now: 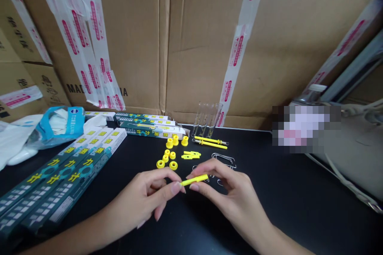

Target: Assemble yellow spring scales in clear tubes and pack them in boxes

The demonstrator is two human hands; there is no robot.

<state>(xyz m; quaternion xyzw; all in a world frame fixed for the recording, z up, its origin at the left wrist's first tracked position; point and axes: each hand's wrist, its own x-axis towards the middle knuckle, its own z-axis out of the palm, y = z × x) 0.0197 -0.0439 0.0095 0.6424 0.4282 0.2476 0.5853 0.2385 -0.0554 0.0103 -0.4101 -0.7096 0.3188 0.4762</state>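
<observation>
The yellow plastic rod point(194, 180) sits between your fingers: your right hand point(230, 191) pinches it, and your left hand point(140, 195) closes on its left end. Just ahead of your fingers, yellow plastic rings point(173, 165), wire clips point(224, 160) and two longer yellow rods point(211, 142) lie on the black table point(269, 191). Printed boxes point(60, 179) lie left of your fingers.

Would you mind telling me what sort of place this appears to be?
It looks like a stockroom or packing workspace, though I cannot be sure: large taped cardboard cartons stand behind a black bench holding stacks of teal-and-white product boxes and loose yellow plastic parts.
</observation>
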